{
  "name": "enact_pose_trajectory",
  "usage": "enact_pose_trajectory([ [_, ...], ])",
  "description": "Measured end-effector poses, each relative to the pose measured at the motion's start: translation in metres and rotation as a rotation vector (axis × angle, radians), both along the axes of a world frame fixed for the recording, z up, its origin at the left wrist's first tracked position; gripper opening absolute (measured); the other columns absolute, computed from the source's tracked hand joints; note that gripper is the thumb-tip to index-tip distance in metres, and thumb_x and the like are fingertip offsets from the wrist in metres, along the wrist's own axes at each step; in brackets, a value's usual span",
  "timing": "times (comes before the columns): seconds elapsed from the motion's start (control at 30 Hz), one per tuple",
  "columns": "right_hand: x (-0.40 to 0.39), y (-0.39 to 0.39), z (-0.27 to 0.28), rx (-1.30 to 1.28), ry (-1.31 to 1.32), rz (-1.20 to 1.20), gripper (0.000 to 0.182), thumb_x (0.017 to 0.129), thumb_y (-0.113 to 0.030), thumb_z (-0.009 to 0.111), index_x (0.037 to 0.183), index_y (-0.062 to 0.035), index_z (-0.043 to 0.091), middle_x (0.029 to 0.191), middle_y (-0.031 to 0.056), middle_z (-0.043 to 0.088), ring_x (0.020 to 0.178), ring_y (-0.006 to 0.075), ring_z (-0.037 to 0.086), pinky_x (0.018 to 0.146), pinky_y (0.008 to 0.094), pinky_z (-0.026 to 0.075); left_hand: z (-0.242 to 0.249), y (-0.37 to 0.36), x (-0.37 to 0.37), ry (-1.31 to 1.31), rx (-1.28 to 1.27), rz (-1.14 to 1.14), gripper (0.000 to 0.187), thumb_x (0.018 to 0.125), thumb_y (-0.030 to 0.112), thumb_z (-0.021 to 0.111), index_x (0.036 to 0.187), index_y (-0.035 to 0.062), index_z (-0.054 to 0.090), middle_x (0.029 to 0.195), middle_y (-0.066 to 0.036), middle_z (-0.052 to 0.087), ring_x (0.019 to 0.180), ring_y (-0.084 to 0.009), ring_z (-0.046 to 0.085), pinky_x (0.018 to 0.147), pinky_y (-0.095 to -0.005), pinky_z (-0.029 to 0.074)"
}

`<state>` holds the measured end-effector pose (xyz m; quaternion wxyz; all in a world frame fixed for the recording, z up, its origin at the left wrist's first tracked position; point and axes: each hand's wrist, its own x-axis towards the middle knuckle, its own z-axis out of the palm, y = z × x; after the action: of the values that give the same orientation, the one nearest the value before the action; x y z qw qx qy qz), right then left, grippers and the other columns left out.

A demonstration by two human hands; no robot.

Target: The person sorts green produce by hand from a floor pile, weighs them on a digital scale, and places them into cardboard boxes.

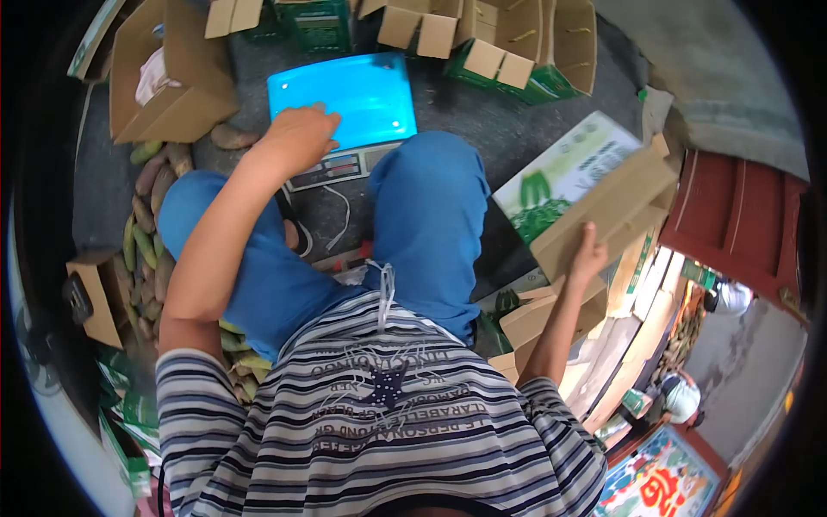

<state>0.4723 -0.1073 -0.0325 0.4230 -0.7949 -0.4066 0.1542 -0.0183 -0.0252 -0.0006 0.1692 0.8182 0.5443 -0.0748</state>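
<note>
My left hand (300, 140) is over the near left part of a bright blue scale pan, its fingers a little bent and partly hidden, with nothing visible in them. The weighing scale (370, 99) stands on the dark floor in front of my knees; its display panel faces me and a white cord trails from it. Off to the right, my right hand (588, 258) grips the side of a tilted cardboard box (620, 202). Green vegetable pictures are printed on one white face of that box. Another cardboard box (551, 314) lies just below it.
Brown and green tubers (146, 250) are heaped along my left side. A tall cardboard box (194, 77) with pale cloth or plastic inside stands at upper left. Several open green cartons (517, 52) line the back. At far right are a red door (732, 220) and other people (680, 396).
</note>
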Motion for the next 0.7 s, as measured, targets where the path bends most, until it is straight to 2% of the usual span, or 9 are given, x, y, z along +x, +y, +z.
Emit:
enact_pose_trajectory([
  [0.03,-0.019,0.006,0.026,0.107,0.015,0.035,0.029,0.086,-0.024,0.064,0.094,0.0038,0.062,0.083,0.0053,0.064,0.077,0.0089,0.056,0.070,0.0235,0.046,-0.003,-0.001,0.001,-0.008,0.004,-0.021,0.025,0.079,0.021,0.064,0.095,0.0030,0.056,0.095,-0.017,0.057,0.086,-0.0342,0.059,0.072,-0.0434,0.047],
  [0.1,-0.050,0.018,0.070,0.236,-0.066,0.129,0.033,0.086,-0.024,0.063,0.102,0.0047,0.059,0.092,0.0108,0.064,0.081,0.0138,0.059,0.074,0.0260,0.047,-0.004,-0.002,0.006,-0.001,-0.031,-0.030,0.026,0.079,0.021,0.064,0.096,0.0035,0.057,0.096,-0.016,0.057,0.088,-0.0331,0.059,0.073,-0.0428,0.047],
  [0.17,-0.078,0.033,0.109,0.286,-0.061,0.290,0.031,0.087,-0.022,0.062,0.100,0.0061,0.060,0.093,0.0098,0.064,0.081,0.0128,0.059,0.074,0.0238,0.047,-0.005,-0.003,0.010,0.009,-0.060,-0.042,0.027,0.079,0.022,0.063,0.097,0.0039,0.058,0.097,-0.016,0.058,0.089,-0.0324,0.059,0.074,-0.0422,0.048],
  [0.27,-0.116,0.062,0.146,0.195,-0.160,0.614,0.021,0.085,-0.016,0.063,0.093,0.0034,0.063,0.086,0.0066,0.064,0.079,0.0110,0.057,0.068,0.0248,0.046,-0.005,-0.004,0.017,0.019,-0.085,-0.055,0.028,0.079,0.023,0.063,0.099,0.0041,0.059,0.098,-0.016,0.058,0.090,-0.0319,0.059,0.074,-0.0417,0.048],
  [0.33,-0.166,0.087,0.168,0.080,-0.286,0.860,0.015,0.083,-0.011,0.064,0.091,0.0010,0.064,0.083,0.0085,0.063,0.076,0.0116,0.058,0.066,0.0242,0.045,-0.008,-0.006,0.019,0.024,-0.097,-0.045,0.029,0.078,0.023,0.064,0.100,0.0039,0.060,0.098,-0.016,0.059,0.091,-0.0320,0.060,0.074,-0.0416,0.048],
  [0.4,-0.210,0.117,0.165,0.014,-0.397,1.156,0.015,0.080,-0.010,0.064,0.093,-0.0022,0.063,0.081,0.0105,0.062,0.072,0.0183,0.061,0.064,0.0269,0.046,-0.018,-0.004,0.016,0.050,-0.122,-0.039,0.029,0.077,0.024,0.065,0.098,0.0032,0.062,0.097,-0.016,0.059,0.090,-0.0324,0.060,0.074,-0.0420,0.049],
  [0.47,-0.251,0.141,0.140,0.065,-0.441,1.369,0.017,0.079,-0.014,0.064,0.093,-0.0047,0.063,0.084,0.0119,0.062,0.074,0.0284,0.061,0.064,0.0327,0.047,-0.025,-0.007,0.014,0.041,-0.089,-0.024,0.027,0.075,0.024,0.067,0.091,0.0028,0.065,0.094,-0.017,0.061,0.087,-0.0334,0.062,0.072,-0.0419,0.050],
  [0.53,-0.283,0.159,0.109,0.112,-0.568,1.519,0.019,0.080,-0.021,0.062,0.093,-0.0068,0.062,0.086,0.0118,0.062,0.079,0.0330,0.059,0.066,0.0396,0.047,-0.021,-0.007,0.014,0.026,-0.152,-0.020,0.026,0.074,0.024,0.067,0.090,0.0038,0.066,0.094,-0.017,0.062,0.087,-0.0337,0.062,0.072,-0.0413,0.050],
  [0.7,-0.323,0.177,0.055,-0.007,-0.730,1.701,0.020,0.082,-0.024,0.059,0.093,-0.0076,0.060,0.089,0.0127,0.061,0.084,0.0333,0.058,0.069,0.0426,0.047,-0.017,-0.011,0.014,0.005,-0.089,0.000,0.024,0.074,0.022,0.067,0.090,0.0048,0.068,0.093,-0.015,0.066,0.089,-0.0310,0.063,0.072,-0.0404,0.051],
])
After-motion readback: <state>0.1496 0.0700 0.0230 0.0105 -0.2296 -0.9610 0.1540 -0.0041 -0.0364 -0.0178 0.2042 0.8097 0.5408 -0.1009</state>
